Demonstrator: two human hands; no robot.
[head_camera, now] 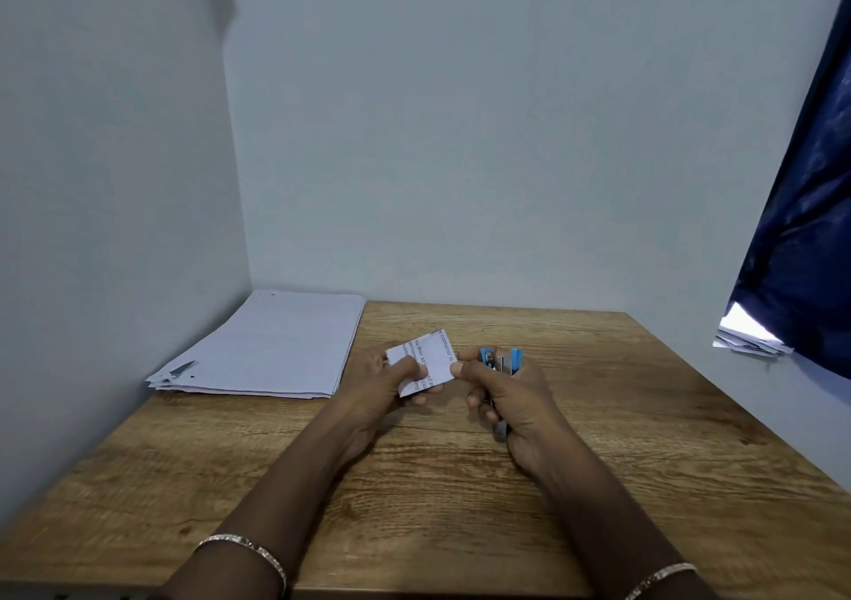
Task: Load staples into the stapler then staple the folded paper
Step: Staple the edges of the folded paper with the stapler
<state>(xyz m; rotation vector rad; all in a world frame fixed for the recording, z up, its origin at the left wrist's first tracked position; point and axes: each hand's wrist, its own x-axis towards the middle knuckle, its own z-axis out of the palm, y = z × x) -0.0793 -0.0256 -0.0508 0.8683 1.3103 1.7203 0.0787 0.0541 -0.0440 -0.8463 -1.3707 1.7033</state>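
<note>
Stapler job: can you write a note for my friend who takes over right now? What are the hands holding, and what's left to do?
Left hand: pinches the folded paper above the table.
Right hand: grips the blue stapler, thumb at the paper's edge.
Spare sheets lie stacked at the back left.
Done: the paper is folded and picked up. Whether staples are loaded cannot be seen.
Left: check the staples, slide the paper into the stapler and press.

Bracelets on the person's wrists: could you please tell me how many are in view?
2. The left bracelet sits on the left wrist near the bottom edge; the right bracelet is on the right wrist, partly cut off by the frame.
</note>
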